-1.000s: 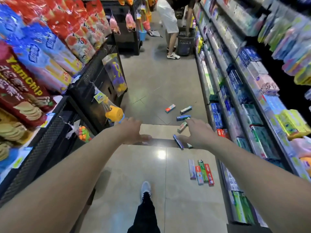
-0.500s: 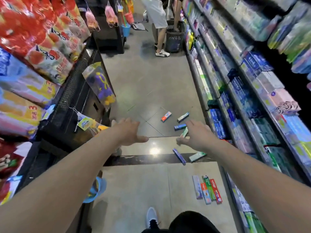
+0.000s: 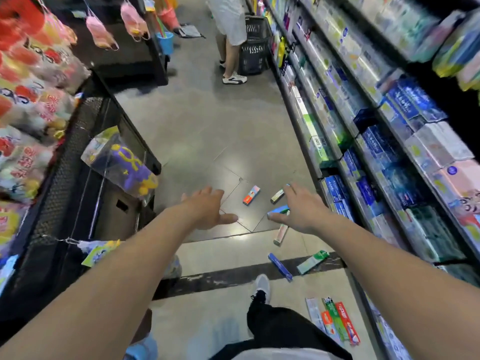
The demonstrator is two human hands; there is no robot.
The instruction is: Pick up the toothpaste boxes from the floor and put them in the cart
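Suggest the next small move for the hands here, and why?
Probably crouch and lower the right hand onto the nearest loose box, the blue one beside its thumb. Both hands are open, holding nothing, above the floor where toothpaste boxes lie scattered.

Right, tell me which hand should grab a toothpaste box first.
Probably the right hand: it hangs over the blue box, with more boxes below it. The left hand hovers over bare floor.

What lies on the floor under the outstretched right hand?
Beneath the right hand a blue toothpaste box shows at the thumb, with a pale box just below. Their far ends are hidden by the hand.
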